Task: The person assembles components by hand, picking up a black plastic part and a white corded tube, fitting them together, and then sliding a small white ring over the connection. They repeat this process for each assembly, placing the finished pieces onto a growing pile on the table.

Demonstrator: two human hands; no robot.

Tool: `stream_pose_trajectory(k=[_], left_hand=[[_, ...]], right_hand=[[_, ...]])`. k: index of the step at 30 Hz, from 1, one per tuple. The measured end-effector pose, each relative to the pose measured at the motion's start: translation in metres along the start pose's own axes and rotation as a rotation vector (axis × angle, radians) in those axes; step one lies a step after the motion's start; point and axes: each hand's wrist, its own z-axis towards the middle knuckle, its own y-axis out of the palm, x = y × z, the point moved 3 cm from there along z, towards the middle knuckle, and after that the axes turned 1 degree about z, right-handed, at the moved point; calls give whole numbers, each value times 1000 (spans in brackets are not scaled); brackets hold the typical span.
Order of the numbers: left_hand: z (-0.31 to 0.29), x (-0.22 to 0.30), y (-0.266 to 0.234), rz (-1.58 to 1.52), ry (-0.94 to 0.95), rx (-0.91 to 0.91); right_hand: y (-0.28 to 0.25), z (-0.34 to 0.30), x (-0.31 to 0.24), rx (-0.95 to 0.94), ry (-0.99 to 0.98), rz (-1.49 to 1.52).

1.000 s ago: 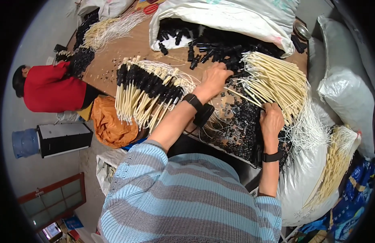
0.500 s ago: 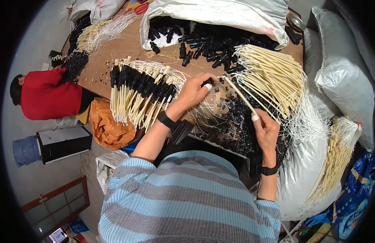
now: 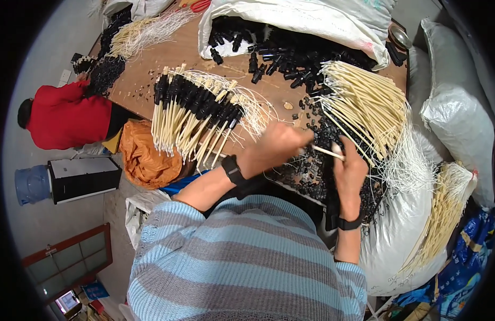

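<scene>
My left hand, somewhat blurred, is a fist over the table's near edge. A dark bit of the black plastic connector it grips barely shows at its fingertips; most is hidden. My right hand pinches a cream-sleeved wire, whose far end reaches the left fist. On the left lies a row of cream-sleeved wires with black connectors fitted on them. Beyond my right hand is a pile of loose cream-sleeved wires with thin white tails. Small black parts are scattered beneath my hands.
An open white sack spills black connectors at the table's back. A person in red works at the far left. An orange bag stands below the table's left edge. Stuffed white sacks and more wires crowd the right.
My left hand has moved nearer and to the right, closing on the connector. The wire has swung from upright to nearly level, its end now at my left fist. The view has shifted slightly.
</scene>
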Motion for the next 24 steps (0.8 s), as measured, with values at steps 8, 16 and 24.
stream_pose_trajectory(k=[8, 16, 24], left_hand=[[-19, -63, 3, -290, -364, 232], [-2, -29, 25, -903, -368, 54], [-9, -28, 15, -431, -140, 97]], right_hand=[[-15, 1, 24, -173, 188, 1806], [30, -9, -29, -295, 60, 271], [29, -6, -28, -30, -136, 189]])
